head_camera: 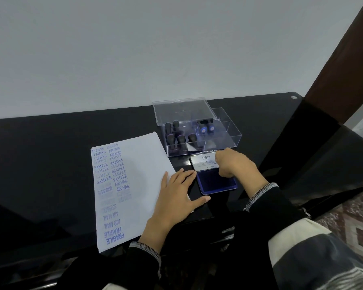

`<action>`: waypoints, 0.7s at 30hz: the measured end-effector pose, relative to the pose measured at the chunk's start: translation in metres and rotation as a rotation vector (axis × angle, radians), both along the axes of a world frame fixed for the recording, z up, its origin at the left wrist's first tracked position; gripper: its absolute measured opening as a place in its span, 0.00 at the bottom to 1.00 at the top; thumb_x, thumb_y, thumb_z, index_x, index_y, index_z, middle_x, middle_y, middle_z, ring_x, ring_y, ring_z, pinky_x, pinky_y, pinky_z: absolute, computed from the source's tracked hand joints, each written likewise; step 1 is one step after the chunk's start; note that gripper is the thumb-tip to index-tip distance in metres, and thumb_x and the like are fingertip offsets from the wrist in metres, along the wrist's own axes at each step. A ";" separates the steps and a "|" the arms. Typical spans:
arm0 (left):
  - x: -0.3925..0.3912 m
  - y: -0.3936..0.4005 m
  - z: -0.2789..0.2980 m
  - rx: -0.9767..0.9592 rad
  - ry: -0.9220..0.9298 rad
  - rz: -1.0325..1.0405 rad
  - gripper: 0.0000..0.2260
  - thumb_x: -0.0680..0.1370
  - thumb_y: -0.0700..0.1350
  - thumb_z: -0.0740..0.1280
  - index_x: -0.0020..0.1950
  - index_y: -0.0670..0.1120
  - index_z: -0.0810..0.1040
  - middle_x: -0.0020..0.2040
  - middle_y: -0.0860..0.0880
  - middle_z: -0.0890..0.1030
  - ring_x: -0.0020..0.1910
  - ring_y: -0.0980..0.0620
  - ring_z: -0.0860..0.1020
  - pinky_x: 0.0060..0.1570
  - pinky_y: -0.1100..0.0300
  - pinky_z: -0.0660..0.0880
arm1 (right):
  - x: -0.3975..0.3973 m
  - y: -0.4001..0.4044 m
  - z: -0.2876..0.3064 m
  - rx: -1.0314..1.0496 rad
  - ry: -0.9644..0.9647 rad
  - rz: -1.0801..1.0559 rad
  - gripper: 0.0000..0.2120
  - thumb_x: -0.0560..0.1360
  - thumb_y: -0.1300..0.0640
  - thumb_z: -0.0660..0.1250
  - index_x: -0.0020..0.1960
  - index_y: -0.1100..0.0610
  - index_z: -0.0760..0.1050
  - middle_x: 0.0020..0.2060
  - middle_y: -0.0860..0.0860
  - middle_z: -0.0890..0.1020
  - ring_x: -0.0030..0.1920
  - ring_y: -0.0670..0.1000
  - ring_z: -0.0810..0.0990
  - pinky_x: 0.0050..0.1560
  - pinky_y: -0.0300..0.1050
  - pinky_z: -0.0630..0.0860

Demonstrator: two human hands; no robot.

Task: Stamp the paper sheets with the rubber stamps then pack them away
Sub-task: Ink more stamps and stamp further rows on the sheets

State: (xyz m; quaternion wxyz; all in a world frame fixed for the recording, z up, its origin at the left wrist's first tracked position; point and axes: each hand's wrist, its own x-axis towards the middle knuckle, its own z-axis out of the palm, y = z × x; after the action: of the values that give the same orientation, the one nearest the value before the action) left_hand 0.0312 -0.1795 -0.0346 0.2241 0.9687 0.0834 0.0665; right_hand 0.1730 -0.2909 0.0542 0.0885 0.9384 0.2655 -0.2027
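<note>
1. The stamped paper sheets (pixel 132 185) lie on the black table (pixel 50 164), left of the open ink pad (pixel 216 181).
2. The left hand (pixel 176 197) rests flat, fingers straight, on the sheets' right edge.
3. The right hand (pixel 235 164), fingers curled, is over the pad; what it holds I cannot tell.
4. Rubber stamps (pixel 180 139) stand in the clear box (pixel 218 141) behind.
</note>
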 end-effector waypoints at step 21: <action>0.000 -0.003 0.004 -0.043 0.005 0.014 0.37 0.73 0.70 0.60 0.77 0.55 0.58 0.76 0.58 0.60 0.76 0.58 0.51 0.75 0.50 0.39 | -0.014 -0.046 -0.018 0.462 -0.062 -0.026 0.11 0.70 0.68 0.63 0.42 0.55 0.64 0.39 0.53 0.73 0.38 0.55 0.73 0.30 0.44 0.68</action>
State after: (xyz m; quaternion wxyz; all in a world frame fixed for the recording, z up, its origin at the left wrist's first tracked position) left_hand 0.0314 -0.1827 -0.0301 0.2441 0.9632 0.0923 0.0640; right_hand 0.1588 -0.3373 0.0361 -0.1233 0.9429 0.2898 -0.1085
